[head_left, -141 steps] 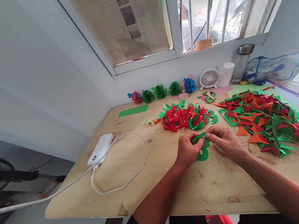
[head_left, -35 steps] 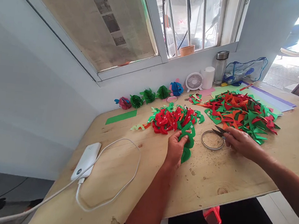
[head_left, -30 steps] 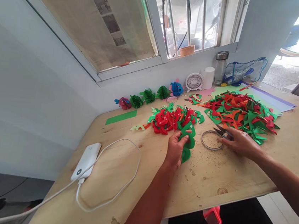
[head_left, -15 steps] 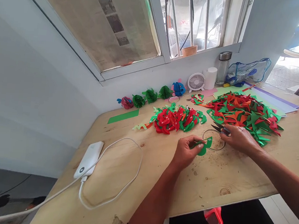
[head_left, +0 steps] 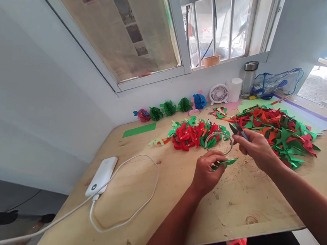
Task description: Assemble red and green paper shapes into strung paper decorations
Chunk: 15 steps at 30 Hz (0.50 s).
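My left hand point(head_left: 209, 172) is closed on a green paper cutout point(head_left: 229, 162), pinched between thumb and fingers and seen nearly edge-on. A thin ring that looks like a narrow roll of tape point(head_left: 220, 133) stands tilted up between my two hands, its lower edge at my left fingers. At its right side, my right hand point(head_left: 253, 145) is wrapped around small dark scissors point(head_left: 240, 131) whose blades point up and left. I cannot tell which fingers bear the ring. Just beyond lies a heap of red and green cutouts point(head_left: 187, 136), several with small white patches.
Red, green and orange paper scraps point(head_left: 288, 131) are piled at the right. Along the wall stand green paper figures point(head_left: 169, 107), a small fan point(head_left: 219, 93) and a glass bottle point(head_left: 248, 80). A white power bank point(head_left: 102, 176) with its cable point(head_left: 155, 188) lies at the left.
The tape ring has come up off the table to between my hands. My right hand has moved left with the scissors, and the green cutout has turned edge-on. The view has shifted slightly.
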Tool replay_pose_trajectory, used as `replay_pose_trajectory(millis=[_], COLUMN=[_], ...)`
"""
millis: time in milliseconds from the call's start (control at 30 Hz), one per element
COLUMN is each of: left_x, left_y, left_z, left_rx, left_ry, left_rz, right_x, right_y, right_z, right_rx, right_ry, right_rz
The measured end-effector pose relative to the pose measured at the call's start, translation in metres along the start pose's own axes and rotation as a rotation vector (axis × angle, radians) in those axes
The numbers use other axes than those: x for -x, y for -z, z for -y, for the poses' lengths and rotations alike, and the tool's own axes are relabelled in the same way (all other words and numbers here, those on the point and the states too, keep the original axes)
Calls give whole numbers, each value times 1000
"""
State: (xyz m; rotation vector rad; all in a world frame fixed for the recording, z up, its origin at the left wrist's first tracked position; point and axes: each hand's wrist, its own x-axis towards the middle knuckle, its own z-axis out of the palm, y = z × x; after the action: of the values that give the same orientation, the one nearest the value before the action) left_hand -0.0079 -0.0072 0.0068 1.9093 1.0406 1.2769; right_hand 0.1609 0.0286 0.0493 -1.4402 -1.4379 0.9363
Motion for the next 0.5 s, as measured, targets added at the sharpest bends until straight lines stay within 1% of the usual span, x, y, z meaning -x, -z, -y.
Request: replay_pose_trajectory(millis=[100,200,400,500], left_x=[-2,-3,-5,-6], left_y=[2,3,7,7], left_z=[-3,-5,-6,-5], left_rx=[49,66,84,108], left_ry=[18,47,157,174], left_rz=[-56,-102,-195,-222], right_x=[3,5,7,8], right_y=[-1,-1,1,2], right_z=[2,-2,-11,-17], right_rx=[-154,-234,-219,-248], right_ry=[-15,10,100,120], right_rz=[5,-43,-83,-95])
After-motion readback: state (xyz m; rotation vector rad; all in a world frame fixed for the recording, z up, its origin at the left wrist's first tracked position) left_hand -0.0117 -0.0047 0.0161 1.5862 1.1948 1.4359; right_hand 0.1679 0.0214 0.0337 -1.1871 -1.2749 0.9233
